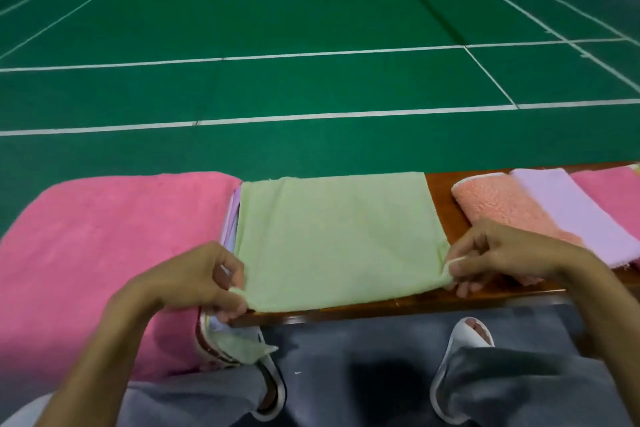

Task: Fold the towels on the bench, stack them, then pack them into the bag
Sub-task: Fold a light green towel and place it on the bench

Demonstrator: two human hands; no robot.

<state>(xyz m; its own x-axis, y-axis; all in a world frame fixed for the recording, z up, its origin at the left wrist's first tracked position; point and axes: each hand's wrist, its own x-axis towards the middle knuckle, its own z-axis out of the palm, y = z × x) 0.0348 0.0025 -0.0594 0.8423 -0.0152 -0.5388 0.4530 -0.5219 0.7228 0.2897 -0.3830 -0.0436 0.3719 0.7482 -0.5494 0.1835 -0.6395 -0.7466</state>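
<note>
A: Dead centre on the brown wooden bench: a pale green terry towel, spread flat as a tidy rectangle, with faint soft creases across the nap.

B: Held at both near corners. Left hand pinching the near-left corner between thumb and fingers, cloth bunched into a small fold.

A: Same story opposite. Right hand nipping the near-right corner, thumb on top, fabric drawn to a little point.

B: Near edge lying right along the bench's front lip, far edge up at the back.

A: Peeking out under its left side, thin lilac layers, stacked beneath.

B: Below the left hand, a loose pale green flap hanging off the front. Same towel or not, hard to tell.

A: Left of the stack and touching it, a big bright pink fluffy towel, draped over the bench.

B: Off to the right, bare wood between: a folded peach terry towel, a lilac towel overlapping it, then a second pink towel at the frame edge.

A: Beyond, green court floor with white lines. Down below, grey trousers and white slippers.
</note>
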